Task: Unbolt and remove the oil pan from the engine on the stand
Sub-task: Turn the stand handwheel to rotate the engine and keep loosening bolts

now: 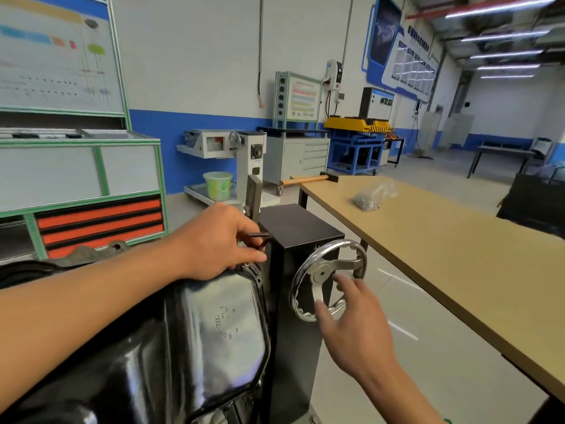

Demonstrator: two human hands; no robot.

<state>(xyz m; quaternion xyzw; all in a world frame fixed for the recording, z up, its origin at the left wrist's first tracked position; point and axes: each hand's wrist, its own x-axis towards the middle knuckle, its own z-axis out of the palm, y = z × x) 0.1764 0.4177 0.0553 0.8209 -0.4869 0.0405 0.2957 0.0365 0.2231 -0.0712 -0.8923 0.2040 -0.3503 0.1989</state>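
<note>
Oil pan (pixel 214 325): glossy black, stamped markings on its flat face, sits at lower centre, still seated on the engine with its face turned up toward the camera. Its flange runs along the far and right edges. The right edge lies just beside the stand's black box column (pixel 299 231).

Left hand (pixel 223 243): forearm lies across the pan, and the hand rests at the pan's far corner. Fingers and thumb are curled around a black L-shaped key (pixel 260 240). The short arm of the key sticks out to the right, above the flange. Whether the tip sits in a bolt head is hidden by the fingers.

Right hand (pixel 351 325): held wide, fingers spread and straight, holding nothing. Fingertips overlap the lower rim and spokes of the chrome handwheel (pixel 328 280) on the column's side. Contact or a small gap: cannot tell.

Surroundings:
- A wooden desk (pixel 458 255) stands to the right of the column.
- A hammer (pixel 312 179) with a wooden handle lies on the desk's far end, its head pointing right.
- A clear plastic bag (pixel 373 195) of small metal parts lies near the hammer, apart from it.
- A green bucket (pixel 217 185) stands on a low cart beyond the left hand.
- A green-framed cabinet (pixel 101 221) with orange drawers stands at left.
</note>
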